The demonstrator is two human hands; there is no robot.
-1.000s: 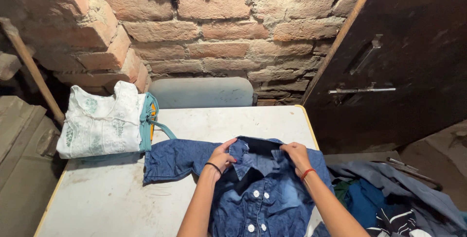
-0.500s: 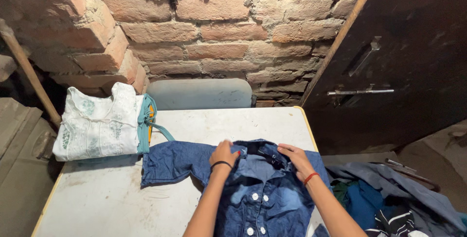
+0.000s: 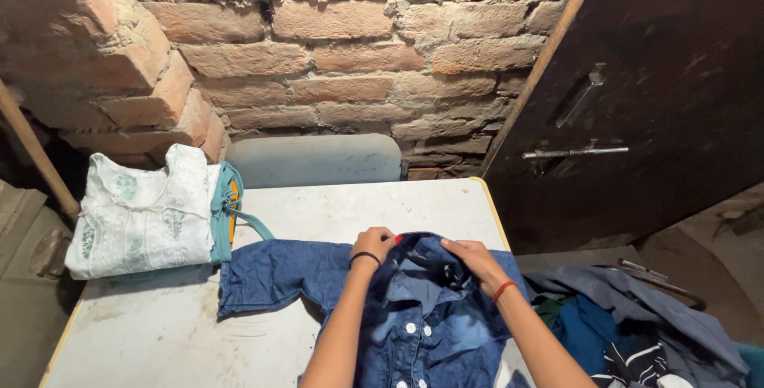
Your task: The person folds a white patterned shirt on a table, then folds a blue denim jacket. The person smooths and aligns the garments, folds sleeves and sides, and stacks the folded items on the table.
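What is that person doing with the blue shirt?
A person has a blue denim shirt spread button-side up on a white table. Both hands are at its collar: the left hand pinches one side, and the right hand presses the other. One sleeve lies stretched out to the left. At the table's far left corner sits a folded white top on a teal garment. A heap of dark clothes waits on the right.
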